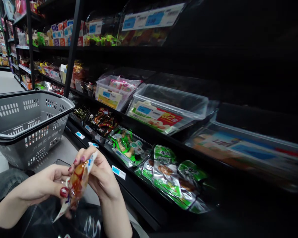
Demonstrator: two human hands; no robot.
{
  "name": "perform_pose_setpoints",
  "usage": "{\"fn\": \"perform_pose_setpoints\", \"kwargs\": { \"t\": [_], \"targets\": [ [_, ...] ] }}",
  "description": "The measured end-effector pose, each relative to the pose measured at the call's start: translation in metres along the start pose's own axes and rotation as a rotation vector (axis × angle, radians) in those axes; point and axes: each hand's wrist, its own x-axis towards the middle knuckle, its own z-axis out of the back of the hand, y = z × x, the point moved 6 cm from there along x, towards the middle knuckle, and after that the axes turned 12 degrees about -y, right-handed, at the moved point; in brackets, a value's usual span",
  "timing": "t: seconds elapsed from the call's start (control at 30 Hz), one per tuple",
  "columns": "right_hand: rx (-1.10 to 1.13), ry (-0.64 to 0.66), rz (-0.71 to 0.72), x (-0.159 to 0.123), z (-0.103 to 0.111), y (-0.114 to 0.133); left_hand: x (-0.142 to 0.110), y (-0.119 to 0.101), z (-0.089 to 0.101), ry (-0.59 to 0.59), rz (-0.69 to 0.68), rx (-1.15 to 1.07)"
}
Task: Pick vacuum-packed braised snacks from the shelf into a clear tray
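Observation:
Both my hands hold one small snack packet, clear with orange-brown food inside and white-blue ends. My left hand grips its lower part, thumb pressed on the front. My right hand pinches its upper end with the fingers curled over it. The packet is low in the picture, in front of the shop's bottom shelf. A grey plastic shopping basket hangs at my left, above my left forearm; what lies inside it is hidden by its wall.
Black shop shelves run along the right with clear tubs of packed snacks, green packets on the lowest shelf and blue price tags on the edge. The aisle floor stretches away at the far left.

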Motion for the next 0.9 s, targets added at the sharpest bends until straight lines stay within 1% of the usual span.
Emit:
{"fn": "perform_pose_setpoints", "kwargs": {
  "t": [0.03, 0.07, 0.1, 0.13, 0.2, 0.23, 0.3, 0.33, 0.37, 0.4, 0.47, 0.53, 0.6, 0.73, 0.83, 0.9],
  "targets": [
    [-0.029, 0.015, 0.019, 0.0, 0.0, 0.003, 0.002, -0.001, 0.002, -0.038, -0.01, -0.02],
    [-0.085, 0.0, 0.041, 0.002, 0.003, 0.005, 0.003, -0.003, 0.006, -0.098, -0.041, -0.029],
    [-0.16, -0.049, 0.066, 0.003, 0.009, 0.008, 0.004, -0.006, 0.01, -0.167, -0.084, -0.018],
    [-0.227, -0.127, 0.094, 0.005, 0.016, 0.011, 0.003, -0.009, 0.015, -0.242, -0.138, 0.019],
    [-0.265, -0.287, 0.14, 0.007, 0.032, 0.019, -0.002, -0.016, 0.023, -0.421, -0.258, 0.179],
    [-0.238, -0.325, 0.144, 0.007, 0.037, 0.022, -0.005, -0.02, 0.027, -0.518, -0.322, 0.293],
    [-0.206, -0.316, 0.137, 0.007, 0.04, 0.027, -0.013, -0.026, 0.03, -0.682, -0.417, 0.516],
    [-0.249, -0.299, 0.145, 0.006, 0.039, 0.029, -0.016, -0.028, 0.03, -0.738, -0.443, 0.61],
    [-0.336, -0.293, 0.158, 0.005, 0.038, 0.032, -0.018, -0.028, 0.029, -0.762, -0.454, 0.693],
    [-0.44, -0.304, 0.174, 0.003, 0.037, 0.035, -0.018, -0.028, 0.026, -0.757, -0.458, 0.759],
    [-0.606, -0.338, 0.188, 0.001, 0.037, 0.039, -0.018, -0.026, 0.022, -0.713, -0.469, 0.835],
    [-0.672, -0.347, 0.187, -0.001, 0.037, 0.041, -0.018, -0.026, 0.017, -0.672, -0.495, 0.847],
    [-0.684, -0.368, 0.232, -0.001, 0.039, 0.043, -0.018, -0.027, 0.016, -0.662, -0.51, 0.806],
    [-0.661, -0.43, 0.348, -0.002, 0.044, 0.045, -0.02, -0.028, 0.019, -0.715, -0.516, 0.629],
    [-0.628, -0.443, 0.384, -0.002, 0.044, 0.044, -0.02, -0.029, 0.023, -0.754, -0.525, 0.542],
    [-0.61, -0.445, 0.387, -0.001, 0.045, 0.043, -0.018, -0.029, 0.024, -0.756, -0.522, 0.511]
  ]
}}
